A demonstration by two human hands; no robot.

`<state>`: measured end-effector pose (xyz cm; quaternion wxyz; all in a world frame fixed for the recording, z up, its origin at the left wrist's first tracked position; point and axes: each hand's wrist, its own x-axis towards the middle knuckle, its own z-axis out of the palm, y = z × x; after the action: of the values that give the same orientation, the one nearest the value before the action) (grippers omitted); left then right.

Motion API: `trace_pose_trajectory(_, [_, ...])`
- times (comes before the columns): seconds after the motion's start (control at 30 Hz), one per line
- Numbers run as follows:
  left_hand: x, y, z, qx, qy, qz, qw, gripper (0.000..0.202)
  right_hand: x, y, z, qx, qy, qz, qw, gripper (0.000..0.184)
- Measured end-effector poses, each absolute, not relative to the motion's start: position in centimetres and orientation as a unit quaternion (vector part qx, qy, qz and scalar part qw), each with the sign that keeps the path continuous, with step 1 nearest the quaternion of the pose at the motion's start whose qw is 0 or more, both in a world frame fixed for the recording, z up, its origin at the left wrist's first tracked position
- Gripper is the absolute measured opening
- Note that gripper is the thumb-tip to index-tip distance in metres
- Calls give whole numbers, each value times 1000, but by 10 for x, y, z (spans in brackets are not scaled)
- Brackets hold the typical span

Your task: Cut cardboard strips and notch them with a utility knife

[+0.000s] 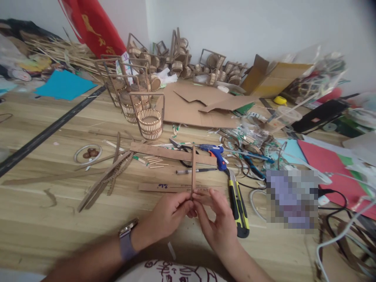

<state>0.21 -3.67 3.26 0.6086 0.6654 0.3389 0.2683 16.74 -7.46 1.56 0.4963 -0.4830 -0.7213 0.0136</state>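
Observation:
A narrow brown cardboard strip [194,168] stands up from between my fingertips, pointing away from me. My left hand [173,211], with a watch on its wrist, pinches the strip's near end. My right hand [216,219] meets it there, thumb and fingers closed on the same end. Just beyond lie a wider cardboard strip [173,153], a printed cardboard strip [160,187] and a pen [183,171]. A blue hot glue gun [216,152] rests behind my right hand, and a yellow and black utility knife [238,207] lies beside it.
Small wooden-stick buckets with tall handles, one at the front [150,123], stand behind, near cardboard sheets [188,105]. Brown strips [102,180] and a ring [76,154] holding brown beads [91,152] lie left. Cables [331,246], red paper [323,172] and a blurred-out patch [292,199] occupy the right.

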Motion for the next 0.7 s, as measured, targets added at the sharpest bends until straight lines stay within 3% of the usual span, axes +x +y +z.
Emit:
trace_pose_trajectory(0.53, [-1, -37, 36, 706, 306, 269, 580, 36, 159, -78, 13, -480, -600, 128, 627, 47])
trace_pose_trajectory(0.7, [0, -37, 37, 686, 319, 256, 602, 39, 160, -77, 15, -483, -613, 114, 615, 49])
